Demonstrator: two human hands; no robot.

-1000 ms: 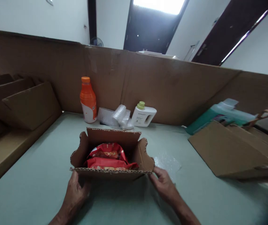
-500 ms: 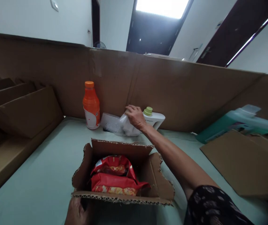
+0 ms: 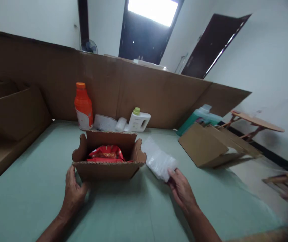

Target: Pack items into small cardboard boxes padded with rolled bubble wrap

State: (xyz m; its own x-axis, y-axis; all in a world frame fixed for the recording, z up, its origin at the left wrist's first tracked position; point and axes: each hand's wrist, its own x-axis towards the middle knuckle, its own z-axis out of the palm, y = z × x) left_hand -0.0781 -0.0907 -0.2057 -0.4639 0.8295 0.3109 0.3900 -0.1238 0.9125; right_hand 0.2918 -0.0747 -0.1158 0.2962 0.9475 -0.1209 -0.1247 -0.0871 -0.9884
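A small cardboard box [image 3: 106,171] with ragged top edges stands in the middle, with red food packets [image 3: 107,153] inside. My left hand [image 3: 74,191] grips its left front corner, fingers along the side and thumb by the front wall. To the right of the box, my right hand [image 3: 183,190] pinches the near end of a folded piece of clear bubble wrap [image 3: 159,159]. The far end of the wrap reaches back beside the box's right wall. Whether the wrap touches the box is hard to make out.
Along the cardboard back wall [image 3: 103,80] stand an orange bottle [image 3: 83,109], flat bubble wrap [image 3: 105,123], a small bubble wrap roll [image 3: 120,124] and a white jug with green cap [image 3: 139,120]. Larger cartons [image 3: 15,114] are at left. A teal bottle [image 3: 196,117] leans behind another carton [image 3: 202,144].
My right hand has come back from beside the white jug to the right of the box, bringing bubble wrap. The camera view has turned right, and my left hand now shows more fully.
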